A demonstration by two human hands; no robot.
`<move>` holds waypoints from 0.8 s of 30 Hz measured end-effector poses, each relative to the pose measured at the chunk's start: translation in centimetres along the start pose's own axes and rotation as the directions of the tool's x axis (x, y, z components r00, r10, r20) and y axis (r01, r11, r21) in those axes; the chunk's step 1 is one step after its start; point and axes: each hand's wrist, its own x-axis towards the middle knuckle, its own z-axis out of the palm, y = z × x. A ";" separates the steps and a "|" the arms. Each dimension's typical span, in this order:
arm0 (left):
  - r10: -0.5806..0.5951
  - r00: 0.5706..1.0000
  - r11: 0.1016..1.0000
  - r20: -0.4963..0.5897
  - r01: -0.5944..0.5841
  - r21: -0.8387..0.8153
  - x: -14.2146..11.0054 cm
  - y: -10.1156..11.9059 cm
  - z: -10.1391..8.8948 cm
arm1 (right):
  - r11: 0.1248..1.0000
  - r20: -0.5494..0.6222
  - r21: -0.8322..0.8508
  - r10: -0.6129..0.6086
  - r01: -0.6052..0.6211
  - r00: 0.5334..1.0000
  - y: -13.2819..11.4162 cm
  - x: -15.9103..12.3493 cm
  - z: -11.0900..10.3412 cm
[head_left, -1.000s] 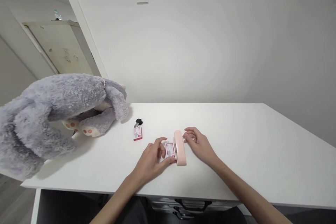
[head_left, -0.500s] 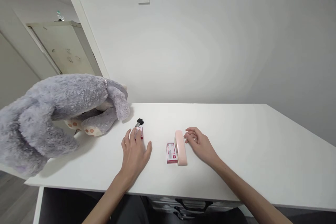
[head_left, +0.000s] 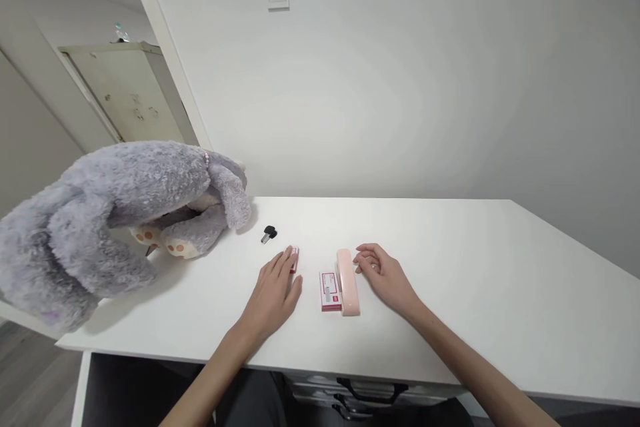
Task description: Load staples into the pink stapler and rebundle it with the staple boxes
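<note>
My left hand (head_left: 270, 297) lies palm down with its fingers stretched over a small red and white box (head_left: 295, 260) and its thumb apart; the fingers hide most of that box. A pink stapler (head_left: 349, 282) stands lengthwise near the middle of the white table. Against its left side is a larger white box with red edges (head_left: 329, 292), printed with a label. Just right of the stapler rests my right hand (head_left: 384, 275), its fingers loosely bent and nothing seen in them; the fingertips are close to the stapler's far end.
Two black-headed keys or similar small black items (head_left: 269, 234) lie beyond my left hand. A large grey plush toy (head_left: 135, 180) slumps over the table's left end. The white table (head_left: 450, 280) meets a wall at the back, and drawers with black handles (head_left: 373, 392) sit below its front edge.
My left hand has slid the small red and white box to the right, away from the black items and closer to the larger box. My right hand stays beside the stapler.
</note>
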 end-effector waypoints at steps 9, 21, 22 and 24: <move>0.043 0.998 0.998 0.044 -0.040 -0.050 0.0 0.7 -0.7 | 1.000 0.008 0.004 0.005 -0.005 1.000 0.1 0.0 0.0; -0.045 0.995 0.997 -0.093 0.039 -0.066 -0.1 0.7 -0.7 | 1.000 0.006 0.002 0.002 -0.002 1.000 -0.1 0.0 0.0; -0.067 0.991 0.998 -0.117 0.065 -0.026 0.0 0.8 -0.7 | 1.000 0.008 0.000 0.002 -0.002 1.000 -0.1 -0.1 0.0; -0.108 0.984 0.992 -0.143 0.116 0.052 0.0 0.9 -0.7 | 1.000 0.011 -0.004 0.001 -0.001 1.000 -0.2 -0.1 -0.1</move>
